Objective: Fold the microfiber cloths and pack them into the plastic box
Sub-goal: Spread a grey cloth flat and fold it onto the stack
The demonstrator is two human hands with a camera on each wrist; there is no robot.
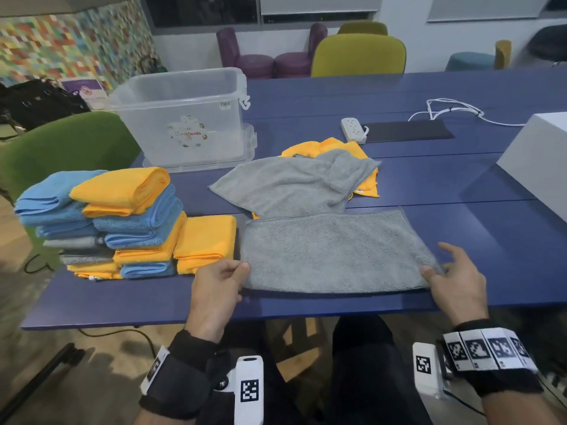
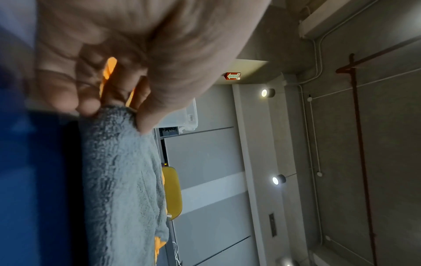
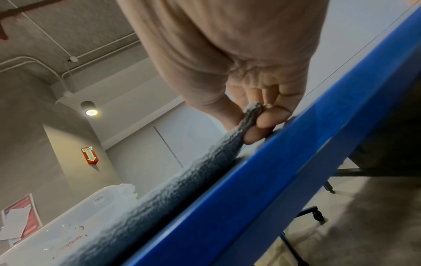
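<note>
A grey microfiber cloth (image 1: 331,253) lies folded in half near the front edge of the blue table (image 1: 460,185). My left hand (image 1: 227,277) pinches its near left corner, and my right hand (image 1: 441,271) pinches its near right corner. The wrist views show the grey cloth (image 2: 118,172) (image 3: 205,172) held between thumb and fingers. Behind it lies a crumpled grey cloth (image 1: 294,179) on orange cloths (image 1: 331,145). Folded blue, orange and grey cloths (image 1: 122,222) are stacked at the left. The clear plastic box (image 1: 184,118) stands open at the back left.
A white power strip (image 1: 352,130) with its cable, and a black mat (image 1: 408,131), lie at the back. A white box (image 1: 537,157) stands at the right edge. A green chair (image 1: 61,148) sits left of the table; more chairs stand beyond it.
</note>
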